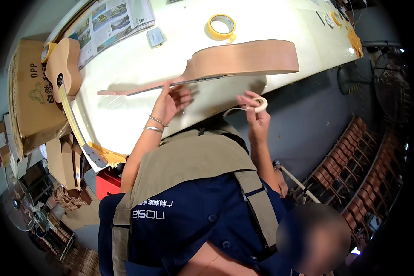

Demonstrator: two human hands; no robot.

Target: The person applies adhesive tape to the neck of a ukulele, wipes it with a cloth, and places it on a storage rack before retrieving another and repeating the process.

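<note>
A bare-wood ukulele-like instrument (246,59) lies on its side on the pale table, its neck (145,87) pointing left. My left hand (170,101) is at the near side of the neck with its fingers apart. Its raised fingertip meets the neck's edge in the picture; I cannot tell if it presses on it. Off the near edge of the table, my right hand (257,115) grips a small roll of cream masking tape (262,105). A loose strip (234,109) curves from the roll toward the left.
A yellow tape roll (211,27) lies behind the body. Printed sheets (110,23) and a small blue packet (156,37) lie farther left. A second instrument (69,60) leans by a cardboard box (37,106). Racks of brown instruments (338,158) stand at right.
</note>
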